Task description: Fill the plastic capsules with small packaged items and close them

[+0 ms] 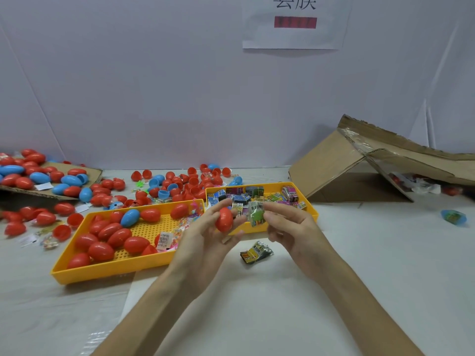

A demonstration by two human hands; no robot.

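Capsule (224, 220): red, in my left grip (205, 236), fingers curled round it, raised, I reckon, for loading.
Packet (257, 214): pinched in my right grip (289, 227), just beside the capsule, likely going in.

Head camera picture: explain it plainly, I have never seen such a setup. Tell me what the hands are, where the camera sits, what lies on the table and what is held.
No machine here: a person works with bare hands, and the picture comes from a camera on their head, looking down. The left hand holds a red capsule; the right hand pinches a small packet beside it. On the white table stand a yellow tray of capsules and a second tray of packets, with loose capsules behind and a cardboard box at the right.
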